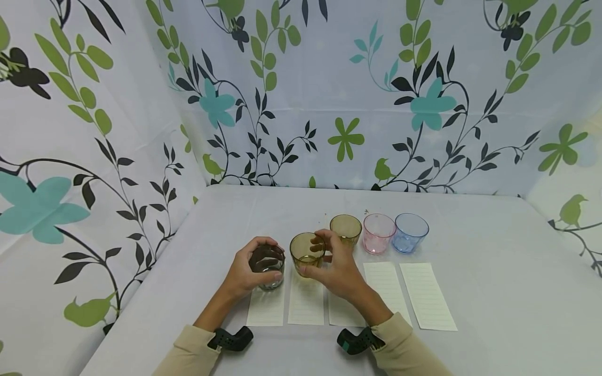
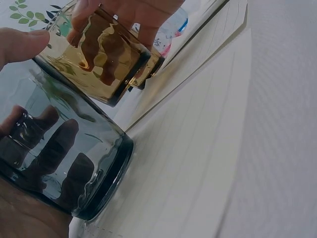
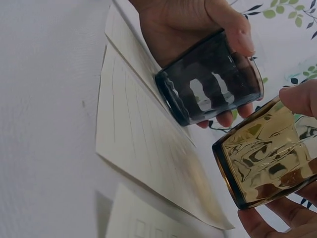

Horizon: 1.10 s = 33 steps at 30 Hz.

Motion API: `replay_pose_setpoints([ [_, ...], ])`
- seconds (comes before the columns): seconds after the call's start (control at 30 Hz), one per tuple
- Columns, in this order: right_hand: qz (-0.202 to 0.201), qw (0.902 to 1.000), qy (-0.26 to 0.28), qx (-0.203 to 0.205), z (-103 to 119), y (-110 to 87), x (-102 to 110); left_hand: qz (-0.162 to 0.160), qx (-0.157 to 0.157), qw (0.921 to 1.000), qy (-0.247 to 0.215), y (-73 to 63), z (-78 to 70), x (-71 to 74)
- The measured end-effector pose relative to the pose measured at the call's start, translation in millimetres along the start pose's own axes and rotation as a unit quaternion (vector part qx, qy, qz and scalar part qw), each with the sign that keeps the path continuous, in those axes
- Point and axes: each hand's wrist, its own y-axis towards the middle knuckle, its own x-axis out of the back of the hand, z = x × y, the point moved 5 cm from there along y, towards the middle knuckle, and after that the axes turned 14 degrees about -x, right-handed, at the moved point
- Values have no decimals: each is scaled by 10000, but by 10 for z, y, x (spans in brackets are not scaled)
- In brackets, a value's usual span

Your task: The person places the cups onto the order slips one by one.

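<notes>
My left hand [image 1: 244,271] grips a dark grey glass tumbler [image 1: 271,285], thumb on the near side and fingers around the far side. That glass is over the upper end of the leftmost lined paper strip [image 1: 265,310]. Just to its right, my right hand [image 1: 342,271] holds an amber tumbler [image 1: 301,256] between thumb and fingers, over the top of the second strip [image 1: 305,308]. In the right wrist view the amber glass [image 3: 267,153] shows its thick base above the paper. Both tumblers have their mouths upward and stand side by side, a small gap between them.
Behind the right hand stands another amber tumbler [image 1: 345,224], followed rightward by a pink one [image 1: 378,237] and a blue one [image 1: 410,237]. More lined strips [image 1: 428,297] continue the row on the white table [image 1: 508,292]. Patterned cloth [image 1: 301,104] hangs behind.
</notes>
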Motion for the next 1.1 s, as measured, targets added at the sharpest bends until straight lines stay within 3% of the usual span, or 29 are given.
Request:
replay_pose_setpoints([
  [0.77, 271, 9996, 34, -51, -106, 12, -65, 29, -63, 10000, 36, -3, -8, 8],
  [1.1, 236, 9992, -310, -24, -141, 22, -46, 23, 8, 10000, 74, 2, 12, 8],
])
